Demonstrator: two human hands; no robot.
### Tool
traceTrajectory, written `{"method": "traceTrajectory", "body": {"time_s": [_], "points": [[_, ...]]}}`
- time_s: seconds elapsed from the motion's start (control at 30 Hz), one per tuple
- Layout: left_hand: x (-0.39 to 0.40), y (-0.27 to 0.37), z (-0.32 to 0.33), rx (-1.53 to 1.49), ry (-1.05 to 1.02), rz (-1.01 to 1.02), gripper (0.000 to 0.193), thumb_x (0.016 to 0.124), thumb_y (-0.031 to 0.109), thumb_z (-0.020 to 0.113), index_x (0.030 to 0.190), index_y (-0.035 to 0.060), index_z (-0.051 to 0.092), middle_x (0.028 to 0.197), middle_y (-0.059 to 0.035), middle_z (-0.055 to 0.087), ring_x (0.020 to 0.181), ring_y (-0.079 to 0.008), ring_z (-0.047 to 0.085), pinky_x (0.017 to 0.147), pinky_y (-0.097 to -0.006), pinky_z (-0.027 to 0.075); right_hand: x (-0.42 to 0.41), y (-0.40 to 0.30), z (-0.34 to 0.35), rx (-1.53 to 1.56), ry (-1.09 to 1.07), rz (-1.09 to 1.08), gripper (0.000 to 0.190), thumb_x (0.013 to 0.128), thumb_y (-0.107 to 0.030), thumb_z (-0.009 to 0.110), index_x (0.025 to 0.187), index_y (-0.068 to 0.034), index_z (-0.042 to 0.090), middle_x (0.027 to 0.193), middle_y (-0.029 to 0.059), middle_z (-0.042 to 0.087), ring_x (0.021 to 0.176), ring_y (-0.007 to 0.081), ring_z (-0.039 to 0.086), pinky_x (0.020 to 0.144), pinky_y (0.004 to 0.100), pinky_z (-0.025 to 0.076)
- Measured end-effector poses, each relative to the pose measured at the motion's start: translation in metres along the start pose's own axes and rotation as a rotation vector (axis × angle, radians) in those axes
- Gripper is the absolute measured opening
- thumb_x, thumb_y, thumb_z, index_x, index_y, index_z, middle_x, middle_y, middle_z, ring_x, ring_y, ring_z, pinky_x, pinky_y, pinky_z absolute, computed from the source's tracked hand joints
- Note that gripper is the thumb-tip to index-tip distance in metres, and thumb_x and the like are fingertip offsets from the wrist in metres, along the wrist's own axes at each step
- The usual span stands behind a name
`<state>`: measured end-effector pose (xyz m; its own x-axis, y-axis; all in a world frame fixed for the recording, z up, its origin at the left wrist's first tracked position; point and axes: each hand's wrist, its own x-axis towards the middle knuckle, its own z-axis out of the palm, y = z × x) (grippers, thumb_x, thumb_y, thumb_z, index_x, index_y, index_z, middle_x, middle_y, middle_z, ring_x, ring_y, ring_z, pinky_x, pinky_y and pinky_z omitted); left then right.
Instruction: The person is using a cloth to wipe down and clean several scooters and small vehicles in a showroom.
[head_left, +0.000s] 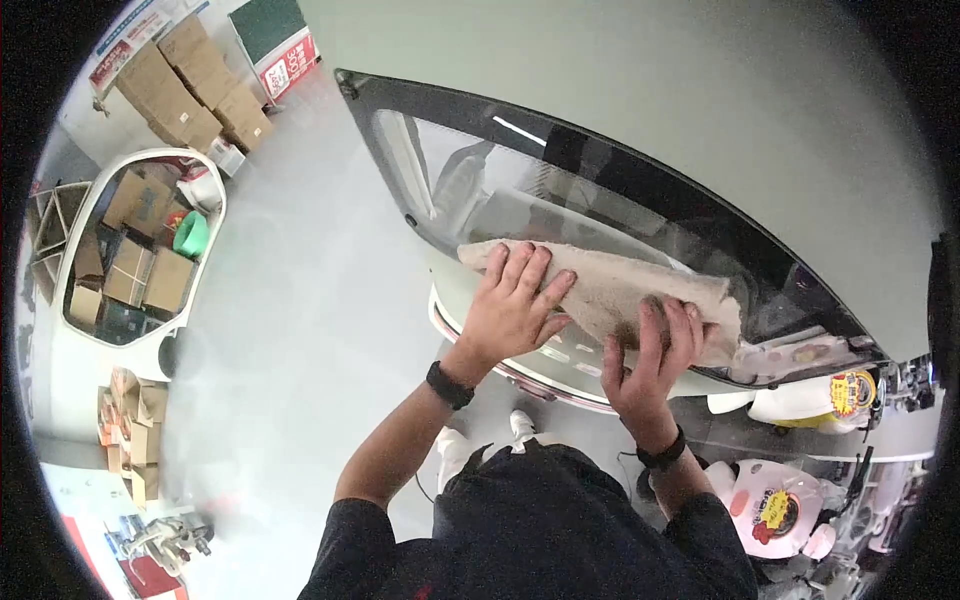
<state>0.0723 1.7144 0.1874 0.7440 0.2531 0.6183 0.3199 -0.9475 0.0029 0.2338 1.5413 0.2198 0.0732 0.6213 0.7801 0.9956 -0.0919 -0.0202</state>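
A light beige cloth (607, 281) lies spread along the lower part of a curved, dark-edged vehicle window (592, 172), its ends near both hands. My left hand (514, 304) rests on the cloth's left half with fingers spread, palm down, the thumb just past its lower edge. My right hand (656, 349) is on the cloth's right half, fingers bent against it; whether they pinch it I cannot tell. Around the window runs pale green painted bodywork (750, 82). Both wrists wear black bands.
Cardboard boxes (169, 97) stand by the far left wall. Left of me is a white vehicle (112, 356) with more boxes behind its window. Electric scooters (780, 510) with stickers stand at the right. A metal machine (176, 536) sits at the lower left.
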Motion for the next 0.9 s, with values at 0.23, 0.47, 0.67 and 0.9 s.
{"method": "traceTrajectory", "body": {"time_s": [0.23,0.47,0.67,0.9], "points": [[0.001,-0.116,-0.053,-0.100,0.123,-0.066,0.070,0.087,0.041,0.077,0.147,0.0149,0.052,0.157,-0.0342,0.033,0.145,-0.0582,0.028,0.120,-0.0717,0.020,0.083,-0.097,0.096,-0.304,0.081,0.052,0.069,0.094,-0.049,0.068,0.152,-0.017,0.047,0.159,0.0321,0.019,0.144,0.0673,0.012,0.102,0.0920,0.002],[-0.018,-0.226,-0.093,-0.141,0.129,-0.109,0.068,0.094,0.035,0.071,0.156,0.0190,0.046,0.165,-0.0260,0.025,0.148,-0.0533,0.028,0.121,-0.0697,0.021,0.146,-0.187,0.183,-0.492,0.020,0.179,0.070,0.098,-0.050,0.064,0.156,-0.020,0.040,0.161,0.0346,0.014,0.147,0.0690,0.001,0.101,0.0934,0.002],[-0.026,-0.295,-0.075,-0.572,0.027,-0.092,0.066,0.099,0.023,0.065,0.158,0.0098,0.038,0.166,-0.0323,0.017,0.152,-0.0575,0.019,0.123,-0.0659,0.023,0.154,-0.220,0.243,-0.588,-0.037,0.218,0.068,0.100,-0.049,0.063,0.158,-0.025,0.036,0.161,0.0336,0.012,0.147,0.0685,0.001,0.102,0.0935,0.001],[-0.025,-0.368,-0.029,-0.858,-0.097,-0.022,0.071,0.097,0.015,0.064,0.162,0.0144,0.033,0.169,-0.0347,-0.003,0.156,-0.0571,0.003,0.126,-0.0637,0.019,0.162,-0.255,0.304,-0.659,-0.009,0.232,0.073,0.106,-0.050,0.050,0.167,-0.020,0.022,0.169,0.0308,-0.003,0.152,0.0608,-0.013,0.109,0.0855,-0.007]]}}
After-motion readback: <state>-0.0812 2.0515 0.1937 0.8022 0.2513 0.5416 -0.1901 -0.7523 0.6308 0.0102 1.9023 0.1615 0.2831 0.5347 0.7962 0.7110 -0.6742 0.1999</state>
